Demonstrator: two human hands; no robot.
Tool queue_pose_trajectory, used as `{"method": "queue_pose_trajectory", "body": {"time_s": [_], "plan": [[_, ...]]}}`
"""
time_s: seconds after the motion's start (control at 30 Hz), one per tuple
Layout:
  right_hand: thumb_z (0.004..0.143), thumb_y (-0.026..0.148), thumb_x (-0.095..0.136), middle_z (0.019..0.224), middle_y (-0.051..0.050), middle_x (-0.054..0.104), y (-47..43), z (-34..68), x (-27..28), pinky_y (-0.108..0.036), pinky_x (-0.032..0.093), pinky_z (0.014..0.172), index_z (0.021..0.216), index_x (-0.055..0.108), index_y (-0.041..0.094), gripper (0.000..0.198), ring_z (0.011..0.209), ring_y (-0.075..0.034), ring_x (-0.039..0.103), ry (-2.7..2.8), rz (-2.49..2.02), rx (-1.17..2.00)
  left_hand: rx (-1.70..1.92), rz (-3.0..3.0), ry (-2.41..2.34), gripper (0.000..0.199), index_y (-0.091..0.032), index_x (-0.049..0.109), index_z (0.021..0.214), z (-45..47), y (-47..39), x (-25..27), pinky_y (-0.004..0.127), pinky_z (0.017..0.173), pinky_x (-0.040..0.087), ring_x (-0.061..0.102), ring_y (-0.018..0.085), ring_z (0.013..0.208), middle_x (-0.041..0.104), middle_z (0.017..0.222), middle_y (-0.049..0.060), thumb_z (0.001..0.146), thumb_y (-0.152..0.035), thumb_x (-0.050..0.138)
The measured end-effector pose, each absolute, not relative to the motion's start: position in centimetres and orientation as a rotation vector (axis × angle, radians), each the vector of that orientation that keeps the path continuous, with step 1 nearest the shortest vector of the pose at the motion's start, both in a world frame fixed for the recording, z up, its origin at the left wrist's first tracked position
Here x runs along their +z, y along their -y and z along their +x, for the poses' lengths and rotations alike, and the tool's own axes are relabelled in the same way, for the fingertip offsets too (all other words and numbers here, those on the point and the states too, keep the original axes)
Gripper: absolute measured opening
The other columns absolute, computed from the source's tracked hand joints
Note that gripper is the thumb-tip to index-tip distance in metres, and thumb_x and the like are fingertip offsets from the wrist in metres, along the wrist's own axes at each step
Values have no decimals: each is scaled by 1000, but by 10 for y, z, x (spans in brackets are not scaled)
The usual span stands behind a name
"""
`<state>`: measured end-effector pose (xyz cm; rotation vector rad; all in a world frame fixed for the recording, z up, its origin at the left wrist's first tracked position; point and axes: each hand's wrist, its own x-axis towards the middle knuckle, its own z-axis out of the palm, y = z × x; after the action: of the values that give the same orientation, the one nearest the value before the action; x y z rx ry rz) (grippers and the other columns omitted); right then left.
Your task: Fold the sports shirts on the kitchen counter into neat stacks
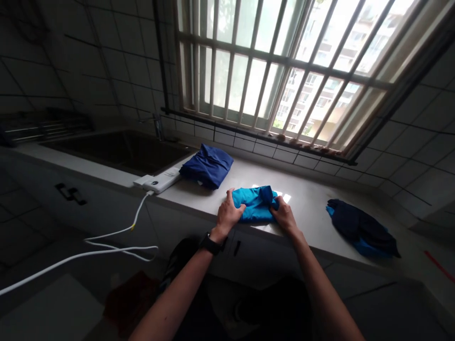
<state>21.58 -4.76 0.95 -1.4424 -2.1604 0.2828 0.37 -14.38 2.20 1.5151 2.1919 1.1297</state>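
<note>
A bright blue cloth point(253, 204), folded into a small bundle with a darker blue part on top, lies at the front edge of the counter. My left hand point(229, 213) grips its left end, thumb on top and fingers round the far side. At the other end my right hand point(283, 214) pinches the cloth's right side. A dark watch sits on my left wrist. To the left rests a navy folded cloth bundle point(209, 166). Farther right lies a dark garment point(360, 225) with bright blue showing under it.
A white power strip point(161, 181) stands by the navy bundle, its white cable point(138, 213) hanging over the counter's front edge. Behind it is a dark sink point(124, 149) with a tap point(157, 127). A barred window point(270, 71) rises behind the counter point(305, 189).
</note>
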Motion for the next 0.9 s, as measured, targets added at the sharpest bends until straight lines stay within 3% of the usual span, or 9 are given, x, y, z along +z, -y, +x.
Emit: {"method": "queue_pose_trajectory", "body": {"time_s": [0.1, 0.2, 0.33, 0.43, 0.5, 0.67, 0.8, 0.9], "plan": [[82, 22, 60, 101, -7, 75, 36, 199, 39, -33, 53, 86, 108, 63, 21, 27, 96, -25, 71, 2185, -1328, 333, 1398, 1627, -2009, 36, -24, 64, 124, -12, 158, 24, 35, 105, 53, 68, 24, 116, 71, 123, 7, 89, -18, 61], [80, 23, 60, 94, -5, 75, 13, 162, 89, -35, 54, 88, 99, 65, 21, 19, 96, -24, 70, 2146, -1086, 294, 1640, 1641, -2007, 23, -22, 68, 112, -30, 164, 42, 36, 104, 53, 67, 22, 109, 68, 113, 7, 91, -18, 59], [79, 22, 60, 94, -4, 73, -35, 90, 168, -44, 55, 97, 98, 68, 18, 20, 99, -24, 69, 2061, -788, 227, 2070, 1601, -2071, 24, -20, 64, 116, -64, 146, 81, 40, 111, 48, 63, 24, 116, 66, 116, 9, 93, -22, 60], [87, 24, 56, 110, -8, 71, -65, 32, 214, -50, 51, 106, 114, 66, 19, 29, 114, -27, 66, 1945, -617, 173, 2299, 1430, -2116, 32, -17, 58, 125, -92, 113, 101, 44, 114, 45, 60, 27, 123, 63, 125, 13, 94, -23, 60], [94, 23, 49, 124, -11, 67, -70, -3, 226, -54, 47, 112, 126, 61, 19, 35, 126, -29, 60, 1913, -553, 142, 2217, 1266, -2222, 41, -14, 54, 132, -110, 93, 101, 46, 113, 45, 59, 30, 124, 58, 131, 19, 93, -23, 61], [97, 20, 49, 142, -14, 58, -39, -60, 179, -52, 42, 118, 140, 56, 20, 43, 138, -29, 52, 2118, -624, 96, 1540, 1158, -2386, 56, -3, 53, 134, -135, 77, 67, 51, 108, 49, 62, 40, 121, 58, 127, 27, 82, -14, 70], [99, 25, 52, 155, -12, 52, -9, -74, 100, -47, 37, 123, 146, 55, 20, 47, 147, -28, 44, 2414, -911, 211, 1376, 1238, -2399, 57, -5, 50, 139, -141, 87, 47, 49, 102, 53, 66, 38, 116, 57, 129, 26, 85, -14, 66], [106, 31, 40, 164, -8, 45, 2, -78, 61, -50, 31, 126, 151, 52, 23, 47, 155, -26, 33, 2500, -1080, 319, 1234, 1270, -2422, 58, -8, 49, 141, -142, 91, 47, 48, 98, 54, 67, 37, 112, 57, 128, 25, 85, -14, 64]]}}
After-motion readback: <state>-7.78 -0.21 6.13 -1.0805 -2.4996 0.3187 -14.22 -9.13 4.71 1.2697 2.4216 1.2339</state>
